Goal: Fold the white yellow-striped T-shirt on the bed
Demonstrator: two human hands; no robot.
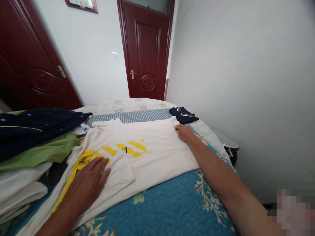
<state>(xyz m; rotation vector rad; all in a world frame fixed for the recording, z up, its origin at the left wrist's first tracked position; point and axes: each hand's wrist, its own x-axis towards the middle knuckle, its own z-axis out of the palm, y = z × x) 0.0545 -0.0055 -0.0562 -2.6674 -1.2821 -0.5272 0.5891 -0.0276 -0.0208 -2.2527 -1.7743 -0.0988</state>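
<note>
A white T-shirt [159, 154] with yellow stripes and black print lies spread on the bed, one sleeve turned in over its front. On its printed part near the left rests my left hand [90, 178], palm down with the fingers stretched out. My right hand [184, 132] is at the shirt's far right corner, its fingers pinched on the fabric edge. Just beyond that hand sits a dark navy folded garment [183, 114] with white stripes.
A heap of clothes rises on the left, with a navy garment [36, 127], a green one [46, 152] and a white one [22, 190]. Under everything lies a teal floral quilt [167, 206]. A white wall [246, 82] stands at right, a red door [149, 49] behind.
</note>
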